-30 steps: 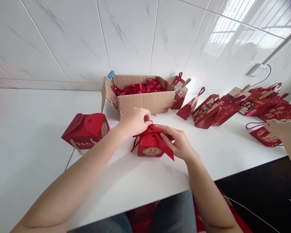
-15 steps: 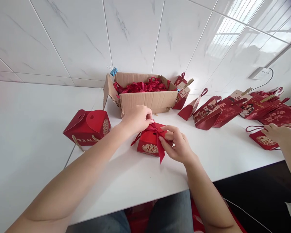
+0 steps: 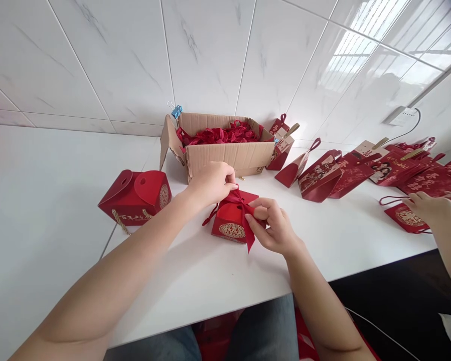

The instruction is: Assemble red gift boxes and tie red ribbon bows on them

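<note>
A small red gift box (image 3: 229,229) with a round gold emblem stands on the white table before me. Red ribbon (image 3: 250,235) is looped in a bow over its top, one tail hanging down the front. My left hand (image 3: 215,179) pinches the ribbon at the far side of the bow. On the near right of the box, my right hand (image 3: 272,224) is closed, thumb and fingers on the bow's other side. Another red gift box (image 3: 135,195) with twisted rope handles sits to the left, apart from both hands.
Behind the gift box, an open cardboard box (image 3: 229,159) holds a heap of red ribbon (image 3: 225,134). Several red paper gift bags (image 3: 321,175) line the back right. At the far right a co-worker's hands (image 3: 432,208) are at another red box (image 3: 408,218). A tiled wall rises behind.
Hardly anything differs. Both my hands stay on the ribbon, with only slight finger movement. The co-worker's hands shift a little.
</note>
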Demonstrator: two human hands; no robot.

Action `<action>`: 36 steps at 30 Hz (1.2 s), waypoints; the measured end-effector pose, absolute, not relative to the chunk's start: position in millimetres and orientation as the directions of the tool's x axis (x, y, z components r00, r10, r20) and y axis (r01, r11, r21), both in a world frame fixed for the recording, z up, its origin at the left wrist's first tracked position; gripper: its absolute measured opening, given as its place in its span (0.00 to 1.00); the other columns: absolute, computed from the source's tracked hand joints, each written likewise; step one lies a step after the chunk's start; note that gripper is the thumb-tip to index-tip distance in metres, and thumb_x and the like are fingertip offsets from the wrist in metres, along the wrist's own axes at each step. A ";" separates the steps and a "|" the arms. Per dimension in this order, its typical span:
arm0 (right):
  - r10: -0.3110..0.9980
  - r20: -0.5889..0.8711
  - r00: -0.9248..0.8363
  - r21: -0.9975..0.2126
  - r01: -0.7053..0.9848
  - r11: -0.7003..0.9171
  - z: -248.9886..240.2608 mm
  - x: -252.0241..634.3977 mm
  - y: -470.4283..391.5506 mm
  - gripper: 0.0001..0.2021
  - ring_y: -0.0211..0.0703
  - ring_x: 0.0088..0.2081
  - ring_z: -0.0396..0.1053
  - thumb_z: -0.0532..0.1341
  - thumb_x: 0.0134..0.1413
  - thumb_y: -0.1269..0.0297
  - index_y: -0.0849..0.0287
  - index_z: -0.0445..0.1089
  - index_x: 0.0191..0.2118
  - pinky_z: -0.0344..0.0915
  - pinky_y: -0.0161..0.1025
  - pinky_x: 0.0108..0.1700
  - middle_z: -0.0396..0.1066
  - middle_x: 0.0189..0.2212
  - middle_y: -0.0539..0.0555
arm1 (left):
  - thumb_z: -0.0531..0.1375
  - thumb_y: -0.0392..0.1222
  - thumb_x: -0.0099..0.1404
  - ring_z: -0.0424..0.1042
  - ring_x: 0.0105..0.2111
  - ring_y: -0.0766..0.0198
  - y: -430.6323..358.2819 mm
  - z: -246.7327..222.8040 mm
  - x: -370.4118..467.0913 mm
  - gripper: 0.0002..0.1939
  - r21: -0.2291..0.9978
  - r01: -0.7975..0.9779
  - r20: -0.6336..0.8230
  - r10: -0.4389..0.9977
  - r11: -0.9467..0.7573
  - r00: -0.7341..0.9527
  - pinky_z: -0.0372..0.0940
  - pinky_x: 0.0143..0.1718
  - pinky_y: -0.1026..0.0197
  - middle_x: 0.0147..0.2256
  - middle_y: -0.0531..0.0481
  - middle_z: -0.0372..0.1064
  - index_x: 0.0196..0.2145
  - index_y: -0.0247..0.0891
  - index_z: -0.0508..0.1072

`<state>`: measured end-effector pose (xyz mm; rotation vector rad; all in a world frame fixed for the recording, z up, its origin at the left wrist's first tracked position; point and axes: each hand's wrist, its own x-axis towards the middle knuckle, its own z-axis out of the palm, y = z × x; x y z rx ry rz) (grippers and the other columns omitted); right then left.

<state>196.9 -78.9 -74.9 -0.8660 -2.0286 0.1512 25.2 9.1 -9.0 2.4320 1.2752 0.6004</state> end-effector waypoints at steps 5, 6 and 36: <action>0.632 0.692 -0.348 -0.415 0.525 0.743 -75.5 196.9 -79.5 0.15 0.33 0.19 0.44 0.53 0.58 0.77 0.52 0.53 0.47 0.50 0.32 0.23 0.45 0.19 0.40 | 0.62 0.38 0.59 0.68 0.30 0.63 11.3 -11.3 26.1 0.06 0.485 0.690 0.213 0.838 -0.537 0.503 0.58 0.29 0.61 0.31 0.49 0.73 0.26 0.35 0.75; 0.633 0.691 -0.349 -0.413 0.528 0.742 -75.7 197.0 -79.5 0.15 0.32 0.19 0.44 0.54 0.58 0.76 0.52 0.53 0.47 0.50 0.32 0.23 0.46 0.18 0.40 | 0.62 0.38 0.59 0.68 0.30 0.63 11.8 -11.9 26.3 0.06 0.488 0.690 0.211 0.839 -0.535 0.501 0.58 0.29 0.61 0.31 0.49 0.72 0.26 0.35 0.75; 0.823 0.553 0.133 -0.771 0.456 0.444 -70.2 204.3 -65.6 0.14 0.41 0.34 0.65 0.49 0.65 0.54 0.55 0.67 0.36 0.63 0.40 0.36 0.66 0.33 0.53 | 0.58 0.54 0.61 0.72 0.35 0.60 6.3 11.9 4.1 0.14 0.635 0.676 0.035 0.888 -0.374 0.458 0.63 0.32 0.60 0.38 0.49 0.74 0.36 0.41 0.67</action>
